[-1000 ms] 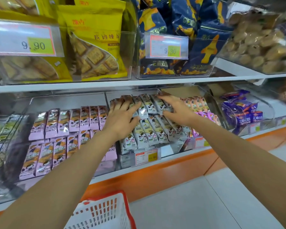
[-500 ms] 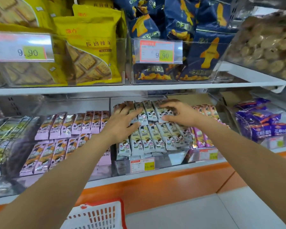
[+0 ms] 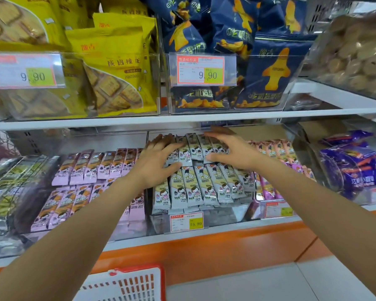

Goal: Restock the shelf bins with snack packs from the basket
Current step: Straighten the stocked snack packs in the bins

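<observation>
Grey-and-cream snack packs (image 3: pixel 201 185) lie in two rows in the clear middle bin (image 3: pixel 224 216) on the lower shelf. My left hand (image 3: pixel 155 162) rests flat on the left end of the back row, fingers spread. My right hand (image 3: pixel 232 148) presses the right end of that same back row, fingers straight and thumb stretched toward the left hand. Neither hand holds a pack. The white basket with a red rim (image 3: pixel 126 283) sits low in front of me; its inside is hidden.
Pink packs (image 3: pixel 91 168) fill the bin to the left, pink-orange packs (image 3: pixel 276 153) the bin to the right, purple packs (image 3: pixel 356 166) farther right. Yellow bags (image 3: pixel 113 70) and navy bags (image 3: pixel 267 61) stand on the upper shelf. An orange base panel (image 3: pixel 204 253) runs under the shelf.
Both hands have slid up toward the back row of the grey packs and moved closer together. The camera has come nearer to the shelf.
</observation>
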